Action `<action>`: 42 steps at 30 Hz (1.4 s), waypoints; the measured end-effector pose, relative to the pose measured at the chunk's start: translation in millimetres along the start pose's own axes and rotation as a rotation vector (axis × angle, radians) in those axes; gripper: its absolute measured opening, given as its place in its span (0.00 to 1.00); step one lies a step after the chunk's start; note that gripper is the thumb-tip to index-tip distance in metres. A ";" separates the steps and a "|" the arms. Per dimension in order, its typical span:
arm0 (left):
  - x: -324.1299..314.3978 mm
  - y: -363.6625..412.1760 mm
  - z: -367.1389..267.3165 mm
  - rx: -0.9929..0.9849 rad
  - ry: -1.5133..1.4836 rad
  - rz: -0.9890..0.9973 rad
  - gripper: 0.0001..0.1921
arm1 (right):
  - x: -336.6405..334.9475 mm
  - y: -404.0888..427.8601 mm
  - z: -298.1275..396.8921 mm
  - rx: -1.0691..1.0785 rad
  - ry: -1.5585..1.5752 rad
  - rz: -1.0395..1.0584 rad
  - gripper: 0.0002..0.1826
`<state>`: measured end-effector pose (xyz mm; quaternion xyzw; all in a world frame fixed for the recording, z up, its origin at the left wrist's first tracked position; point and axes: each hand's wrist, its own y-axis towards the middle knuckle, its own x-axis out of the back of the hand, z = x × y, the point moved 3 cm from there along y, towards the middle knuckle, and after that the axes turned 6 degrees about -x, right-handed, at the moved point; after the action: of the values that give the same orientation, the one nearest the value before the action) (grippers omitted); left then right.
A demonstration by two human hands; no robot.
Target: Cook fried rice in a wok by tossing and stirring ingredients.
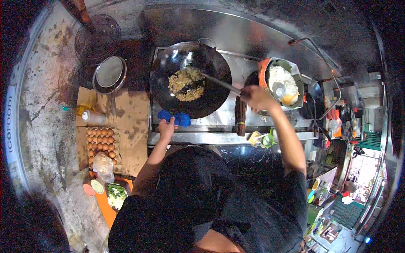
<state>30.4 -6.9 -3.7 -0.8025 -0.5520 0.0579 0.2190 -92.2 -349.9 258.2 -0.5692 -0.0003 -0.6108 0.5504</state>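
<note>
A large black wok (215, 91) sits on the metal stove top before me. Brownish, crumbly food (185, 85), perhaps fried rice, lies at its bottom. My right hand (261, 98) grips the handle of a long metal cooking utensil (221, 83), whose head reaches into the food. My left hand (167, 128) holds a blue cloth (178, 119) against the wok's near rim, and any handle under the cloth is hidden. Just beyond my right hand stands a lined container of white rice (280, 76), with a clear cup (278, 90) and something yellow on top.
An egg tray (102, 144) rests on stained cardboard (134, 126) at the left, near a squeeze bottle (93, 117) and a round strainer (109, 72). A bundled wooden brush (240, 117) lies right of the wok. A bent metal pipe (326, 57) arches at the back right.
</note>
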 end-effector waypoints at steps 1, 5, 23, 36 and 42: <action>-1.1 0.4 -0.1 0.002 0.006 -0.015 0.13 | 10.3 18.0 -11.7 0.065 -0.133 -0.030 0.18; -2.3 -1.9 2.1 -0.023 -0.058 -0.030 0.12 | 55.4 51.6 3.6 -0.052 -0.203 0.068 0.12; -2.6 3.1 8.7 -0.043 -0.134 -0.006 0.11 | 119.2 108.9 56.5 -0.315 -0.550 0.207 0.14; -0.6 1.8 11.5 -0.038 -0.073 -0.020 0.14 | 107.7 155.3 64.7 -0.230 -0.685 0.126 0.10; -1.6 4.2 13.0 -0.038 0.025 -0.041 0.15 | 142.3 162.4 95.2 -0.066 -0.859 -0.098 0.12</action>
<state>29.1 -5.8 -17.3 -0.7959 -0.5664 0.0329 0.2115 119.4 -449.9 289.0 -0.7883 -0.2368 -0.3435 0.4523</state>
